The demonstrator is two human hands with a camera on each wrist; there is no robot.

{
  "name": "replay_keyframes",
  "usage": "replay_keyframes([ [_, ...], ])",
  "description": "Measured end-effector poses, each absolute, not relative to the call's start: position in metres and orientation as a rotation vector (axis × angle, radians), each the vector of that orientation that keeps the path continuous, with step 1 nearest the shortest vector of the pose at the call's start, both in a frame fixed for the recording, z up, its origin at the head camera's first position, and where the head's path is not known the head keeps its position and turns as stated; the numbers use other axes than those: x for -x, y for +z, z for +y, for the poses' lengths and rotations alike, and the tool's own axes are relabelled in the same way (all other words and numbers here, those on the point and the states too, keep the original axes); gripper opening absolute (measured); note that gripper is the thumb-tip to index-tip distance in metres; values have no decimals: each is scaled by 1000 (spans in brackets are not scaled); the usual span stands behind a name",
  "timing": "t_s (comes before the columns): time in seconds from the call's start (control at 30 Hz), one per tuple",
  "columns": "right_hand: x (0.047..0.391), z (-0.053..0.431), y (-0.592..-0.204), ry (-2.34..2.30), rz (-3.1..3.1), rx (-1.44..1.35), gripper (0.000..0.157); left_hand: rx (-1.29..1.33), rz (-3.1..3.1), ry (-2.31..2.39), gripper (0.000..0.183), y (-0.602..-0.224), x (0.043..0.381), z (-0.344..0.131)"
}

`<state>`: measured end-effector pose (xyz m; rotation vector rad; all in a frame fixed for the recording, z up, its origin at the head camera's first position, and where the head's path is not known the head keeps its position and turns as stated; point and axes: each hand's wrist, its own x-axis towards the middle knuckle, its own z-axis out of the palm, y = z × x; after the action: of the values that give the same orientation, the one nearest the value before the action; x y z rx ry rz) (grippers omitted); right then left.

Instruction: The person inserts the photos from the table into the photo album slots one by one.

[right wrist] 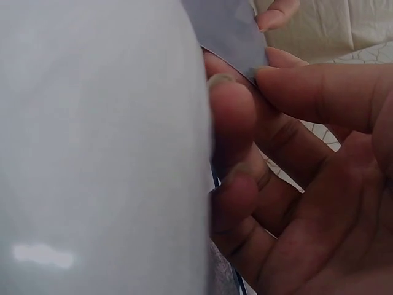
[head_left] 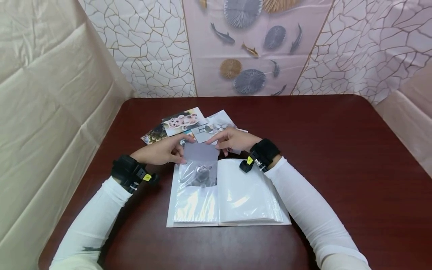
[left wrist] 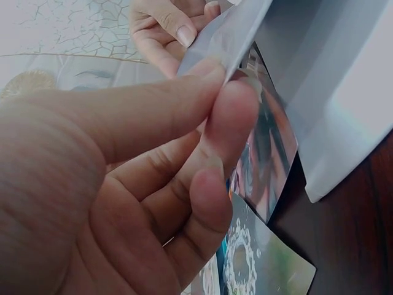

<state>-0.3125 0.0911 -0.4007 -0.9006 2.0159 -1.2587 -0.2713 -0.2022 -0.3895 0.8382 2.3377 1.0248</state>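
Note:
An open photo album (head_left: 244, 193) with clear plastic pockets lies on the table. A grey photo (head_left: 200, 151) of a small round animal sits partly inside the left page's top pocket, its upper part sticking out. My left hand (head_left: 165, 151) is at the pocket's upper left corner; in the left wrist view its thumb and index finger pinch the edge of the clear sleeve and photo. With the thumb and a finger, my right hand (head_left: 237, 139) pinches the photo's upper right edge, as the right wrist view shows. The album's white right page (right wrist: 104, 147) stands beside that hand.
Several loose photos fan out just behind the album, among them one of a pink-toned animal (head_left: 183, 122) and a pale grey one (head_left: 221, 120). Dark reddish wood makes up the table (head_left: 337, 150). Patterned cloth (head_left: 246, 45) hangs beyond its far edge.

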Motion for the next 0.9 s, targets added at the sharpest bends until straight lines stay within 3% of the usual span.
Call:
replay_keyframes([
  [0.9, 314, 92, -402, -1211, 2016, 934, 30, -852, 2316, 1007, 49, -389, 269, -201],
])
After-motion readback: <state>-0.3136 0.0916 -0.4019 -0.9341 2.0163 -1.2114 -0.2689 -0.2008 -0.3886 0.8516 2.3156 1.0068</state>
